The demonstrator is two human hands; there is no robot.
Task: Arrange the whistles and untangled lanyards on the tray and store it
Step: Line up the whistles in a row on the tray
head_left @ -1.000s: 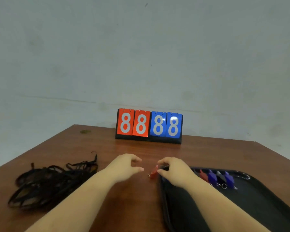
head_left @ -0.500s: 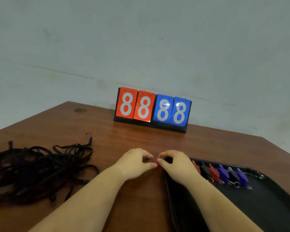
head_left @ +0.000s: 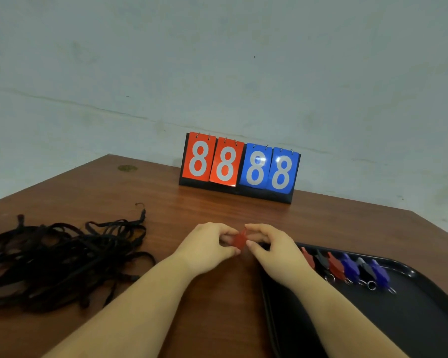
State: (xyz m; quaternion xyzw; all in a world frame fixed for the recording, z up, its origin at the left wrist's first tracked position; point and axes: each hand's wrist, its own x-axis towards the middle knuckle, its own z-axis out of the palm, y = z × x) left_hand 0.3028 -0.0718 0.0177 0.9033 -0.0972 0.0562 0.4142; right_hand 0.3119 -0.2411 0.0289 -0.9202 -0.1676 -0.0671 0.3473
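Evidently light and stiff, the red whistle point(head_left: 239, 240) is pinched between left hand point(head_left: 207, 250) and right hand point(head_left: 274, 250) near the tray point(head_left: 424, 319)'s far-left corner (fingertips suffice).

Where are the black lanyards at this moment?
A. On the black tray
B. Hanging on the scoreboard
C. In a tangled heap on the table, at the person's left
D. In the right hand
C: the black lanyards lie tangled on the table, left of both hands.
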